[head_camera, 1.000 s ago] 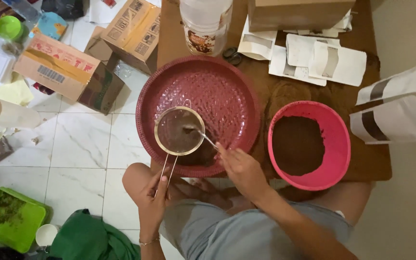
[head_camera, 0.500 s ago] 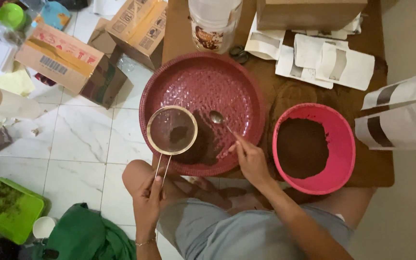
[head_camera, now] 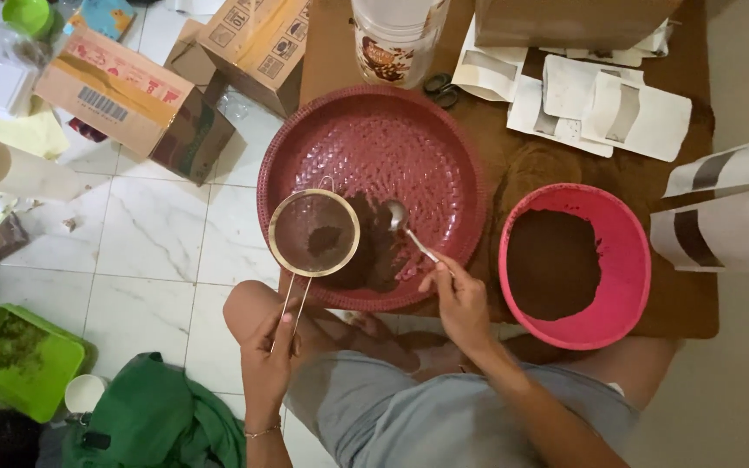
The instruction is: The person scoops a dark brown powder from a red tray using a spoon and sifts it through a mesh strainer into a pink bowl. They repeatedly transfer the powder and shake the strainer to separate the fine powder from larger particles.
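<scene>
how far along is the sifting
Early on. Done: a small brown heap lies on the red tray. In hand: left hand holds the sieve with a little powder; right hand holds an emptied spoon. Left: the pink bowl holds much powder.

Two hands are at work: the left hand (head_camera: 269, 364) and the right hand (head_camera: 459, 299). There is one wire sieve (head_camera: 314, 232) and one metal spoon (head_camera: 407, 227). One wide red tray (head_camera: 374, 130) and one pink bowl (head_camera: 626, 260) sit on one brown table (head_camera: 496, 156). One clear plastic jar (head_camera: 394, 39) stands at the far edge, with one pair of scissors (head_camera: 440, 87) beside it. Two large striped pouches (head_camera: 730, 212) lie at the right; several smaller white pouches (head_camera: 600, 104) overlap, too stacked to count exactly. Three cardboard boxes (head_camera: 123, 100) sit on the floor, with one green tub (head_camera: 19, 360).
</scene>
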